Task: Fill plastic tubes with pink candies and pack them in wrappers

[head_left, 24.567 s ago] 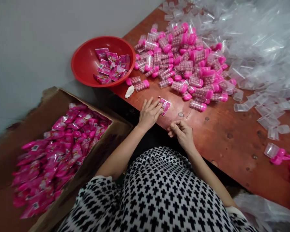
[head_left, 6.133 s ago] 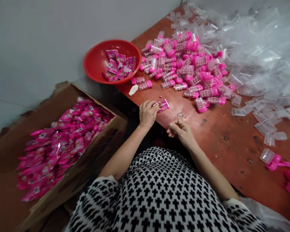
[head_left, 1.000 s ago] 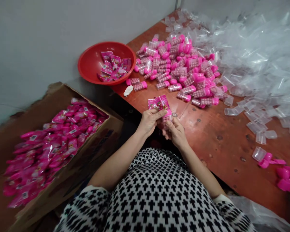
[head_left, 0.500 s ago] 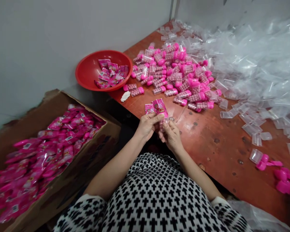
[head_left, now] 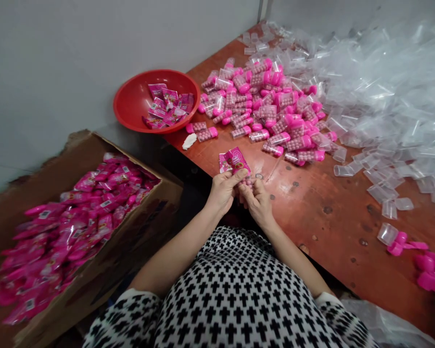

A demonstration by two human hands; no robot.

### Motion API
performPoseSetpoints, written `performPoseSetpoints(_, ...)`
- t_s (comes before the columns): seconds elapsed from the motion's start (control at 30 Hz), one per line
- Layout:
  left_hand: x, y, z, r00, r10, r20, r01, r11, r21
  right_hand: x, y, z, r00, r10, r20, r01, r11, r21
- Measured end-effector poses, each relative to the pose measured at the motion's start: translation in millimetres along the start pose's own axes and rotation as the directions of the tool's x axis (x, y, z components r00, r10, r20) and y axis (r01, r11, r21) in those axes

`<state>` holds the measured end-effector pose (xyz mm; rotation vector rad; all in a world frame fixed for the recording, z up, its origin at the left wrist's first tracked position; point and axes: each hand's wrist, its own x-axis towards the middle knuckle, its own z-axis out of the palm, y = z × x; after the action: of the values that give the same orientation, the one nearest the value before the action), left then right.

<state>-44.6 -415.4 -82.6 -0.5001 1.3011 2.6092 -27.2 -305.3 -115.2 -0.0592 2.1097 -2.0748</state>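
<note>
Just in front of my body, at the table edge, both hands are close together. My left hand point(head_left: 222, 191) is closed with its thumb on a pink printed packet point(head_left: 239, 159). A second pink packet point(head_left: 224, 163) shows beside it, above the same hand. Below the packet is a clear tube of small pink candies point(head_left: 245, 181), partly covered by my fingers. My right hand point(head_left: 257, 202) is closed around the lower part of this tube. Whether the tube's upper end sits inside the packet or behind it, I cannot tell.
A heap of candy-filled tubes with pink caps point(head_left: 268, 106) covers the table's point(head_left: 322, 232) far part. Clear empty tubes point(head_left: 391, 96) pile up on the right, near pink plastic pieces point(head_left: 427, 270). Left stand a red bowl point(head_left: 126, 108) of packets and a cardboard box point(head_left: 130, 237) of filled pink packs.
My right fingers have moved slightly up and left along the tube, toward my left hand. The tube's pink cap, visible before, is now mostly hidden. The view has shifted slightly.
</note>
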Motion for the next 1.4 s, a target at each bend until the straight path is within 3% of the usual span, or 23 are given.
performPoseSetpoints(0.23, -10, 7, -8.8, 0.988, -0.071, 0.136, 0.04, 0.976, 0.216, -6, 6, 1, 0.994, 0.045, 0.102, -0.079, 0.933, 0.352)
performPoseSetpoints(0.5, -11, -5, -8.0, 0.997, -0.002, 0.08, 0.005, 0.999, -0.032, -7, -1, 0, 0.999, 0.048, 0.008, -0.048, 0.995, 0.091)
performPoseSetpoints(0.73, -17, -11, -13.5, 0.999, -0.047, 0.02, 0.047, 0.999, 0.024, -9, 5, 6, 0.991, 0.12, 0.064, -0.134, 0.941, 0.312)
performPoseSetpoints(0.87, -18, -13, -13.6, 0.999, -0.034, 0.031, 0.036, 0.997, -0.063, -7, 7, 8, 0.986, 0.155, 0.056, -0.164, 0.916, 0.367)
performPoseSetpoints(0.97, -16, -14, -13.0, 0.999, -0.021, 0.026, 0.024, 0.992, -0.125, -8, 5, 8, 0.992, 0.126, 0.024, -0.127, 0.957, 0.259)
performPoseSetpoints(1.1, -16, -15, -14.3, 0.999, -0.014, -0.031, 0.011, 0.996, -0.087, -12, 4, 10, 0.994, 0.009, -0.106, -0.008, 1.0, 0.004)
performPoseSetpoints(1.17, -19, -16, -15.8, 0.999, -0.006, -0.052, 0.003, 0.998, -0.059, -13, 5, 11, 0.996, 0.031, -0.078, -0.027, 0.998, 0.052)
performPoseSetpoints(1.3, -27, -20, -20.2, 0.999, -0.001, -0.032, 0.0, 1.0, -0.026, -11, 7, 14, 0.988, 0.139, 0.059, -0.151, 0.935, 0.322)
performPoseSetpoints(1.4, -29, -21, -23.9, 1.0, 0.016, 0.0, -0.016, 1.0, -0.018, -10, 7, 16, 0.988, 0.145, 0.048, -0.153, 0.93, 0.333)
